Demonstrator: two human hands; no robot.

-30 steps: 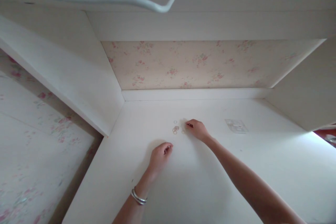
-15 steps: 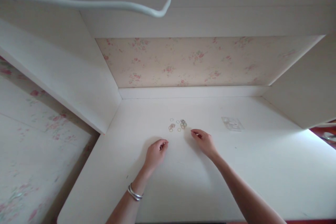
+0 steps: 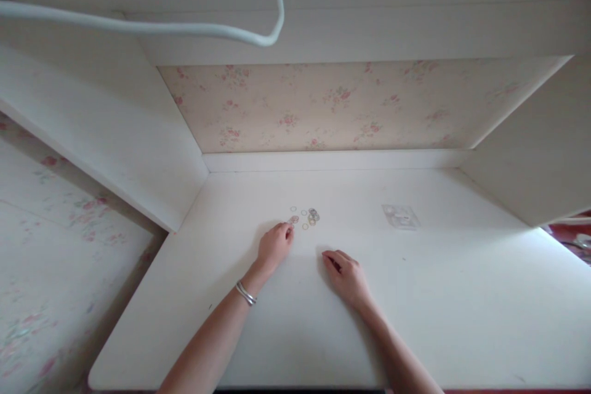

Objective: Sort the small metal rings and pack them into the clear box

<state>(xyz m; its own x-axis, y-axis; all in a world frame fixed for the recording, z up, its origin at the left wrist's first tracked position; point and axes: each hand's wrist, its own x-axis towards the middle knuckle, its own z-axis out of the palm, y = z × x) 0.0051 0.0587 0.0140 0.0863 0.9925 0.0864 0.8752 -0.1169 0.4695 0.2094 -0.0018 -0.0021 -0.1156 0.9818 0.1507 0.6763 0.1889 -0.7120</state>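
Note:
Several small thin rings (image 3: 313,217) in silver, gold and pinkish tones lie in loose clusters on the white desk (image 3: 295,332). My left hand (image 3: 276,243), with silver bangles (image 3: 245,293) at its wrist, has its fingertips pinched at the near-left edge of the pinkish rings (image 3: 294,220). It covers part of that cluster, and whatever the fingertips hold is hidden. Nearer to me and to the right of the rings, my right hand (image 3: 345,276) is low over the desk, fingers curled and thumb against them. Anything between these fingertips is too small to make out.
A clear plastic case (image 3: 401,217) lies flat on the desk to the right of the rings. White side panels (image 3: 530,135) and a back ledge (image 3: 332,160) bound the desk. A white cable (image 3: 198,29) hangs across the upper left.
My left hand has moved forward to the pinkish rings. My right hand has drawn back from the rings towards me. The view has shifted slightly to the right.

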